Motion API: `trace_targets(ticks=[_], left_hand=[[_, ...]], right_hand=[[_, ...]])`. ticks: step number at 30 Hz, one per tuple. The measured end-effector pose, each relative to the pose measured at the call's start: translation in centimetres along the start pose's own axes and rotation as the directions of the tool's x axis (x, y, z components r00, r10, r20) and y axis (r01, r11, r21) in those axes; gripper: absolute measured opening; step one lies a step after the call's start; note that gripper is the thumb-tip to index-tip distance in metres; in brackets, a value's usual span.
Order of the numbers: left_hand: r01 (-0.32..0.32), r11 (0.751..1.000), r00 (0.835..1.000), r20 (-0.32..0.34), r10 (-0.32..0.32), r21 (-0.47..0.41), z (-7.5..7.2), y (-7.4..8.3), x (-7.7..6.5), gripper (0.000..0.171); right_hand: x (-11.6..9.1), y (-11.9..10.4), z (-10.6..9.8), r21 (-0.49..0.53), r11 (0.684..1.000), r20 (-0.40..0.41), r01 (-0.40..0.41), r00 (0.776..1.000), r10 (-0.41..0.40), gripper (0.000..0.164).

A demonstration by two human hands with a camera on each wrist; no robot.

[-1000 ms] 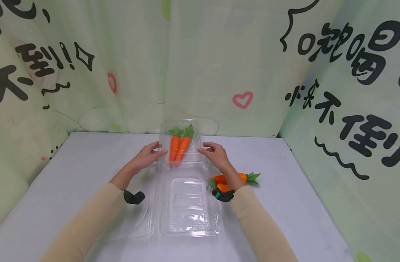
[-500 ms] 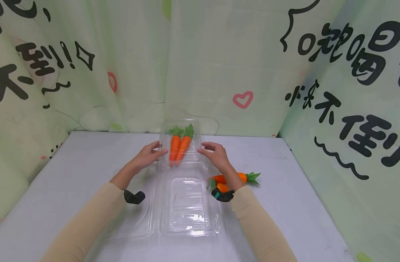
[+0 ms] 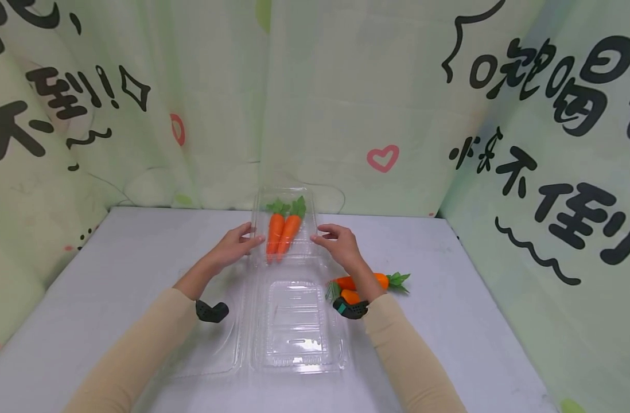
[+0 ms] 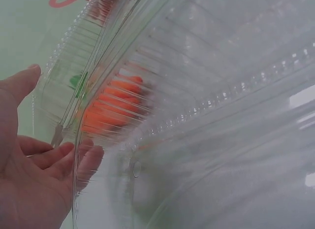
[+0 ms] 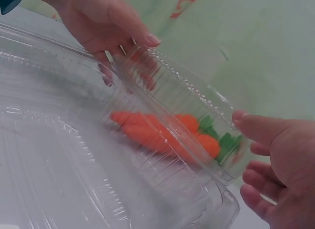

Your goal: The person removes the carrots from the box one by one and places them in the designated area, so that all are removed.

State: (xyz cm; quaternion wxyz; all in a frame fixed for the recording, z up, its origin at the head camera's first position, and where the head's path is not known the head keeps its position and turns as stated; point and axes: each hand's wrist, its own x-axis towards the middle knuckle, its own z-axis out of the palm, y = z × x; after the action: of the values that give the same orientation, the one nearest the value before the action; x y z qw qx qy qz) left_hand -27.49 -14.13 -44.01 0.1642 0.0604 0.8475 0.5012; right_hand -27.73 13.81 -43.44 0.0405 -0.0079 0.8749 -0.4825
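A clear plastic clamshell box [image 3: 310,248] stands at the back of the table, with two orange carrots [image 3: 282,236] with green tops showing through it. My left hand [image 3: 232,248] holds its left side, thumb at the upper edge and fingers behind the clear wall in the left wrist view. On the opposite side my right hand [image 3: 342,245] holds it the same way, its thumb tip at a corner in the right wrist view. The fingers are gently bent. Glare on the plastic blurs its edges.
A larger clear plastic tray [image 3: 296,367] lies in front of the box, between the forearms. Another clear piece [image 3: 227,350] lies left of it. More carrots [image 3: 382,280] rest by my right wrist, partly hidden by it. Printed curtains [image 3: 315,103] surround the white table [image 3: 449,321].
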Motion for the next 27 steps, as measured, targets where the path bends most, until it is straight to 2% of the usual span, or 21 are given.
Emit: trace_targets(ticks=[7, 14, 27], left_hand=[[-0.012, 1.0, 1.0, 0.005, 0.013, -0.013, 0.14, -0.03, -0.12, 0.083], [0.013, 1.0, 0.999, 0.032, -0.013, -0.014, 0.23, 0.35, -0.42, 0.087], [0.029, 1.0, 0.999, 0.039, -0.029, -0.002, 0.35, 0.33, -0.23, 0.088]], right_hand=[[0.15, -0.22, -0.15, 0.057, 0.998, 0.027, -0.007, 1.0, 0.005, 0.051], [0.2, -0.26, -0.22, 0.101, 0.994, 0.066, -0.05, 0.997, 0.044, 0.049], [0.03, -0.3, -0.26, 0.104, 0.992, 0.078, -0.07, 0.995, 0.062, 0.046]])
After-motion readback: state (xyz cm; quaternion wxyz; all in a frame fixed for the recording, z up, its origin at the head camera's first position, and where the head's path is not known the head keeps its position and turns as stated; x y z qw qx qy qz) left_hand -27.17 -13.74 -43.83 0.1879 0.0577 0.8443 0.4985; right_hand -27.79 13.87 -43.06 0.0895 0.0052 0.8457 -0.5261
